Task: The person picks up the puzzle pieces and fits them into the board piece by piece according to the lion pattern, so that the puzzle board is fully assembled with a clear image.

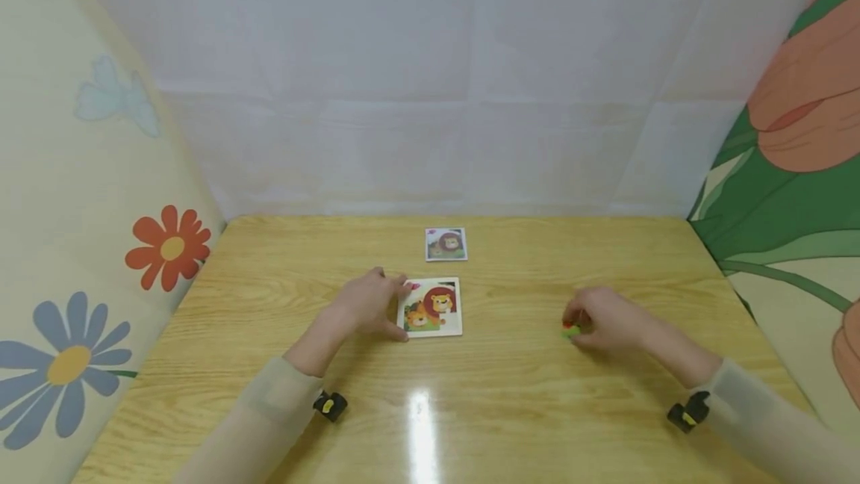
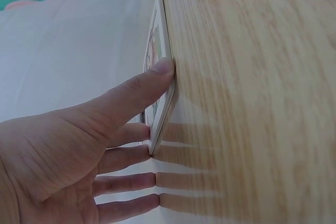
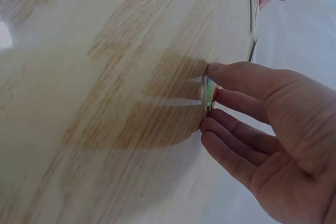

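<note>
A white-framed jigsaw board [image 1: 428, 334] with a lion and a smaller orange animal lies on the table, a pale gap at its lower right. My left hand [image 1: 366, 303] holds its left side, thumb at the near corner and index finger by the far one. In the left wrist view the thumb [image 2: 164, 66] presses the board's edge while the other fingertips reach down to the table. Off to the right, my right hand [image 1: 610, 317] pinches a small green and red puzzle piece [image 1: 570, 330] between thumb and fingers, close over the wood.
Behind the board lies a square picture card [image 1: 446, 244] with a matching lion scene. The wooden table [image 1: 510, 424] ends at a white cloth [image 1: 437, 155] at the back. Flower-patterned panels [image 1: 793, 245] stand on both sides.
</note>
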A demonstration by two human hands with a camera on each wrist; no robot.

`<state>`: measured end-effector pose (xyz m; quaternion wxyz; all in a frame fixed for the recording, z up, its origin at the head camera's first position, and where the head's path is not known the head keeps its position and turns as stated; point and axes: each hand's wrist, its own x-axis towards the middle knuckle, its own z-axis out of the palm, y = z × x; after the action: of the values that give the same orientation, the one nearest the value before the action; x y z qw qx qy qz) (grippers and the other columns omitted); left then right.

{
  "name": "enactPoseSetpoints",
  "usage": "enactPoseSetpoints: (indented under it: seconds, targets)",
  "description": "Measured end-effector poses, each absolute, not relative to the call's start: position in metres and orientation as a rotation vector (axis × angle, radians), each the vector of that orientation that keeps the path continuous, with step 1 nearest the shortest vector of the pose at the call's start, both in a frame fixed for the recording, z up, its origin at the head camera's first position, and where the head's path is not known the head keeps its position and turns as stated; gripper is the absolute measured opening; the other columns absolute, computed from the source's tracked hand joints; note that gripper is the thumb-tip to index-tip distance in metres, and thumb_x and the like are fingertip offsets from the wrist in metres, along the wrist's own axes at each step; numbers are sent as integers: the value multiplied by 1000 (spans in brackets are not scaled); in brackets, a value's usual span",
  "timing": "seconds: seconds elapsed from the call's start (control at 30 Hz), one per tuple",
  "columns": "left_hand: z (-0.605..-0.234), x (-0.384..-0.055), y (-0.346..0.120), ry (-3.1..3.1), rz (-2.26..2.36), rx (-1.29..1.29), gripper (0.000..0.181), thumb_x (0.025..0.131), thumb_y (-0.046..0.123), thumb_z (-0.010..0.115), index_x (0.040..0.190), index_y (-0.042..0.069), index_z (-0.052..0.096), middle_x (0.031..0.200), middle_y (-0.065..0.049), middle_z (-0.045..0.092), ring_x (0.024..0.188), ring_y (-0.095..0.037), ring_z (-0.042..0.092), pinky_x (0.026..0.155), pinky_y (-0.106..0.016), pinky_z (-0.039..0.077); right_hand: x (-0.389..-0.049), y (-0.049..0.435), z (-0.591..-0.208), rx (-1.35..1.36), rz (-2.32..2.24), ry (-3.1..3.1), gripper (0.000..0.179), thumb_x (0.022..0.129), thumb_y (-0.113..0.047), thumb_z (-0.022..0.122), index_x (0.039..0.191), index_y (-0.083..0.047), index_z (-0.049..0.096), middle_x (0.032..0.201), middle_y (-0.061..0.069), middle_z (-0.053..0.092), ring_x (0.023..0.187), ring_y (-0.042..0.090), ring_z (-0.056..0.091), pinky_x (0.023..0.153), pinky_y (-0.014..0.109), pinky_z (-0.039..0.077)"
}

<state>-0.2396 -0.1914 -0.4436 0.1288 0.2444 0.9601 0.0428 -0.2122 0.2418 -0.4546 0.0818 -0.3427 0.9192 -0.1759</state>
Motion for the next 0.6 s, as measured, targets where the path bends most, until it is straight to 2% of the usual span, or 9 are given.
enactPoseSetpoints:
  seconds: [0.17,0.43,0.6]
  targets:
    - [-444,-239,-191,2792,121,719,99,76,57,92,153,7,56,160,-17,54,134,-44,57,99,-58,60,-209,243,-456,-1033,-509,2777,19,84,-11,87,100,-5,81,89,-2,70,79,7,62,69,20,56]
    - [-444,-239,-191,2794,135,708,98,76,57,92,154,8,56,160,-18,53,133,-44,57,98,-57,61,-206,240,-456,-1008,-513,2789,20,82,-9,87,101,-4,81,92,2,79,81,9,69,73,24,60]
    - [-445,-239,-191,2788,119,713,94,77,57,91,152,10,58,163,-15,51,134,-44,56,98,-56,61,-206,239,-457,-1023,-548,2781,19,78,-8,85,96,-7,79,87,-3,77,77,5,66,71,24,58]
